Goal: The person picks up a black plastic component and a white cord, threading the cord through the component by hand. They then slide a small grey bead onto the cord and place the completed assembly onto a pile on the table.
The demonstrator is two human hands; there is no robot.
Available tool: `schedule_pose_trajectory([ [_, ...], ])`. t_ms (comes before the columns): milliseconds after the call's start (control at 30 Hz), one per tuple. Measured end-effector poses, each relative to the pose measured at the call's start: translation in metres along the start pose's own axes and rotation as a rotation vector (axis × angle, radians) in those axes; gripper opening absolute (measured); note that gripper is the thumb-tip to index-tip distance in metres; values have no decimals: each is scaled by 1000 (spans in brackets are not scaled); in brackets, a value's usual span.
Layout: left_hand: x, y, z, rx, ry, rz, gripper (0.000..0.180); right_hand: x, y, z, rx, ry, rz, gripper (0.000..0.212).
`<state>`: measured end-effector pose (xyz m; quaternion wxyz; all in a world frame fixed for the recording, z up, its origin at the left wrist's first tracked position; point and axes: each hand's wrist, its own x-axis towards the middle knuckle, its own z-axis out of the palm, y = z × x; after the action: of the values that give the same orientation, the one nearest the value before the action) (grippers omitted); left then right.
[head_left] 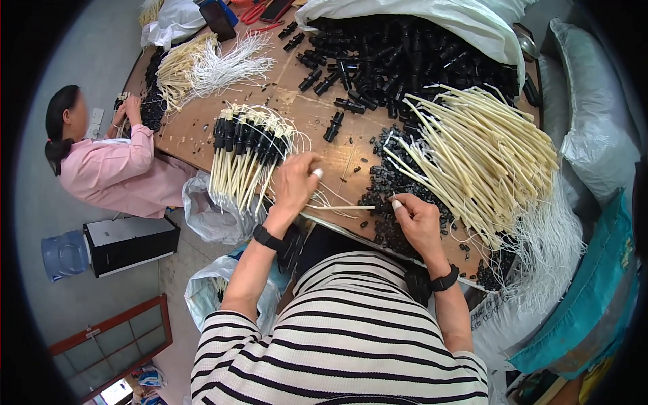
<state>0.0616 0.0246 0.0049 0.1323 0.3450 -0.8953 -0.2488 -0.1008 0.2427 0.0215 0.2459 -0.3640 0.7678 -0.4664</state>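
Observation:
My left hand [297, 181] hovers by the table's near edge, thumb and fingers apart, with nothing visible between them. Thin white cords run beneath it. Just left of it lies a bundle of cream sticks [233, 177] with black connectors [237, 135] on their far ends. A single cream stick [344, 207] rests between my two hands. My right hand [418, 221] is closed in a pinch over a heap of small black plastic pieces [386, 181]; whatever it pinches is too small to name. Beyond it spreads a big pile of cream sticks [482, 162] with white cords.
Large black tubular fittings [398, 57] spill from a white sack [432, 12] at the back of the wooden table [290, 88]. Another corded bundle [192, 67] lies far left, where a person in pink [108, 169] works. Sacks [597, 115] crowd the right side.

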Motion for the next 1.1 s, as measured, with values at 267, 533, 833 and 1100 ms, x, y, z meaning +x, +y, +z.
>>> schedule_pose_trajectory([
  [267, 21, 39, 47, -285, -8, 235, 34, 1, 5, 2, -46, 23, 96, 16],
  [533, -6, 103, 37, -630, -188, 273, 19, 3, 3, 9, -277, 222, -126, 8],
  [833, -13, 101, 38, -886, -203, -112, 20, -2, 2, 8, -687, 291, -423, 14],
  [1100, -9, 102, 37, -895, -301, -198, 19, -2, -1, 12, -673, 317, -508, 7],
])
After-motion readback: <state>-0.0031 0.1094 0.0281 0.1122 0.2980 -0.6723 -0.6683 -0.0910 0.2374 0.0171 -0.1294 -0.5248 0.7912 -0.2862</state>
